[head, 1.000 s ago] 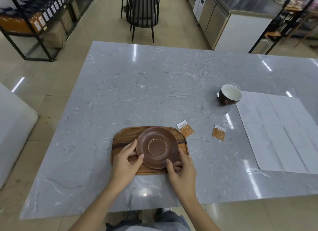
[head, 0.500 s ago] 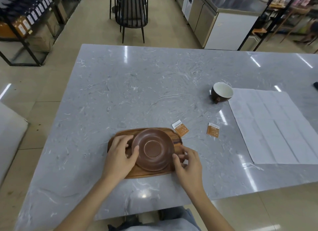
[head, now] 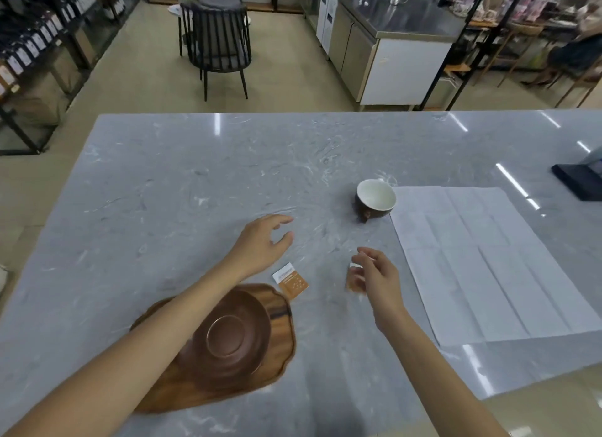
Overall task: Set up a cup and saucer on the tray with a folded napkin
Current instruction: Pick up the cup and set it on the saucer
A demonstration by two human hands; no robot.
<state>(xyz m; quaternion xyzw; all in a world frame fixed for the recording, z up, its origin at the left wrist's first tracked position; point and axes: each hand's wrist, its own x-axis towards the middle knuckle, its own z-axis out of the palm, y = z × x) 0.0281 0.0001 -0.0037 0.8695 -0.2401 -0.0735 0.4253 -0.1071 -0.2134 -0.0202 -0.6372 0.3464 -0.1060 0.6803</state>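
Note:
A brown saucer (head: pixel 234 337) lies on the wooden tray (head: pixel 277 355) near the table's front edge; my left forearm crosses over their left side. The brown cup (head: pixel 375 199) with a white inside stands farther back, beside the left edge of the unfolded white napkin (head: pixel 488 267). My left hand (head: pixel 264 244) hovers above the table with relaxed fingers, holding nothing, left of and nearer than the cup. My right hand (head: pixel 374 273) hangs above a second orange sachet (head: pixel 352 282), fingers loosely curled and empty.
An orange sachet (head: pixel 291 280) lies just beyond the tray's far right corner. A dark flat object (head: pixel 580 179) sits at the table's far right. A black chair (head: pixel 216 42) and a steel counter (head: pixel 391 45) stand beyond the grey marble table (head: pixel 163 192).
Both hands have let go of the saucer and tray and moved forward over the table toward the cup. The view has tilted up and come closer.

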